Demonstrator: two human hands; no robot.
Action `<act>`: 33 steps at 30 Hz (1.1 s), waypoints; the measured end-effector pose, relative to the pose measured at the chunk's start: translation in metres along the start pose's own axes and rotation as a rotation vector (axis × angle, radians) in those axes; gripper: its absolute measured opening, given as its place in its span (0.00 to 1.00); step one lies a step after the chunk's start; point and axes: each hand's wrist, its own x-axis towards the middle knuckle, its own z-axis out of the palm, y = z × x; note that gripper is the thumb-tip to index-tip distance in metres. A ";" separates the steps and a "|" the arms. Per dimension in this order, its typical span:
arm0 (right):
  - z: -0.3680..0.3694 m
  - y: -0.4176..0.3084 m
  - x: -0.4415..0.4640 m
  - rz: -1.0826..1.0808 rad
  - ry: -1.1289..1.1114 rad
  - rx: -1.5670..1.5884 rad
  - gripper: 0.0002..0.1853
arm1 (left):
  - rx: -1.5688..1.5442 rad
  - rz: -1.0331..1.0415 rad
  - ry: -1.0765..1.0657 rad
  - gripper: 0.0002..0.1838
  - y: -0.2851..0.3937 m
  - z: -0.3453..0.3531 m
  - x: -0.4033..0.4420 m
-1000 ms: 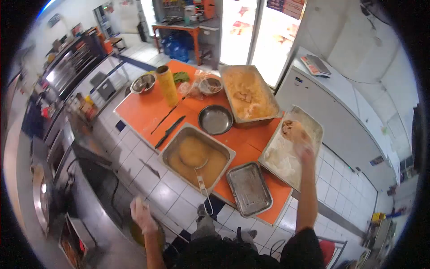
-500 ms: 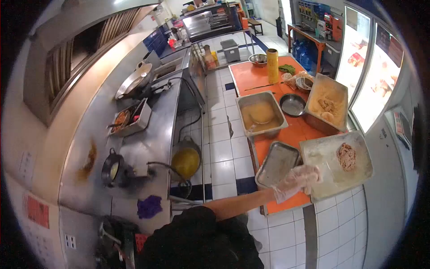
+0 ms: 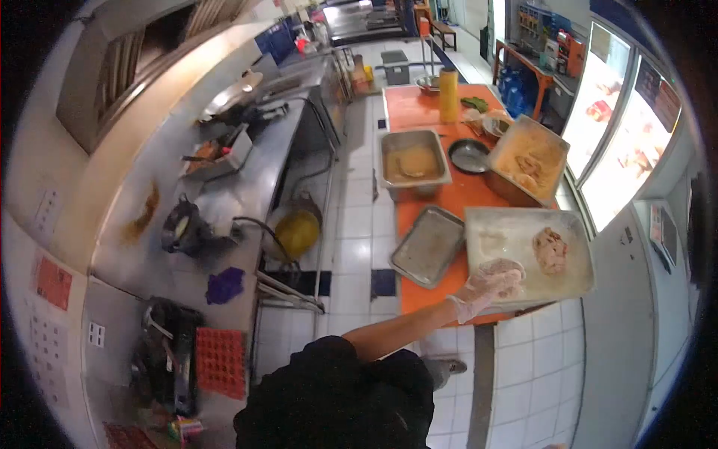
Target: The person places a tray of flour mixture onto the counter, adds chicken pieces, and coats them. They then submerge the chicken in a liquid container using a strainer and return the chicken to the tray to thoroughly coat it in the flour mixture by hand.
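Your left hand (image 3: 495, 286), in a clear plastic glove, is at the near-left edge of the powder-dusted metal tray (image 3: 523, 215). Its fingers are bent together; I cannot tell whether they grasp anything, nor can I tell your right hand's grip. The raw meat (image 3: 550, 251) lies inside that tray, beyond your left fingertips and to their right, clear of them. Left of the tray sits a shallow baking tray (image 3: 428, 247). Past the tray's far side stands a deep breading pan (image 3: 516, 188); to its far left, a batter pan (image 3: 416, 187).
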 end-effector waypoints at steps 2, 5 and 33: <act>0.038 -0.047 0.026 0.223 0.146 -0.034 0.13 | -0.075 0.016 -0.099 0.11 -0.039 0.031 0.022; 0.095 -0.110 0.063 0.101 0.001 -0.162 0.13 | -0.020 0.014 -0.076 0.12 -0.081 0.084 0.065; 0.336 -0.435 0.853 0.289 0.518 -0.950 0.12 | 0.082 0.322 0.664 0.11 -0.182 0.284 0.568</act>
